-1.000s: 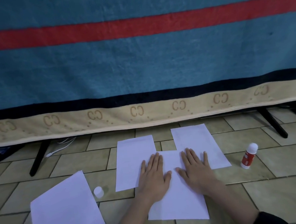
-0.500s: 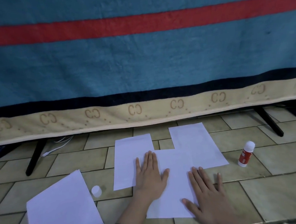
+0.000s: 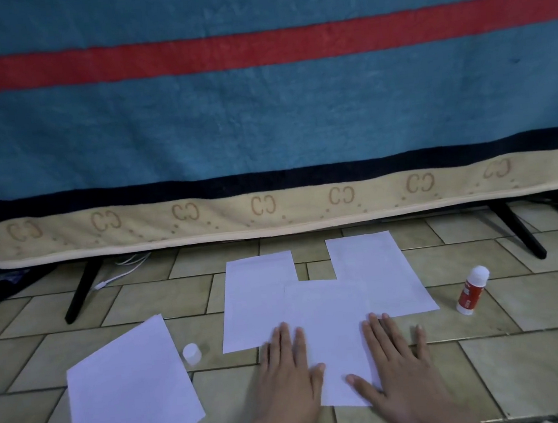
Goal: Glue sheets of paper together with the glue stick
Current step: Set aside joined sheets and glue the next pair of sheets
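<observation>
A person knelt over a tiled floor (image 3: pixel 544 355), both hands spread wide and flat, gripping nothing. The left hand (image 3: pixel 287 372) pressed on the near-left edge of the front sheet (image 3: pixel 331 326); the right hand (image 3: pixel 400 367) pressed on its near-right edge. That front sheet overlapped two white sheets behind it, the left back sheet (image 3: pixel 256 300) and the right back sheet (image 3: pixel 376 270). The glue stick (image 3: pixel 472 291), red with a white top, stood well to the right of the front sheet, uncapped it seemed, since its cap (image 3: pixel 192 353) lay to the left. A loose stack of paper (image 3: pixel 125 399) lay further left. The paper looked light, thin and easily creased, best pressed flat with open palms and lifted by an edge
</observation>
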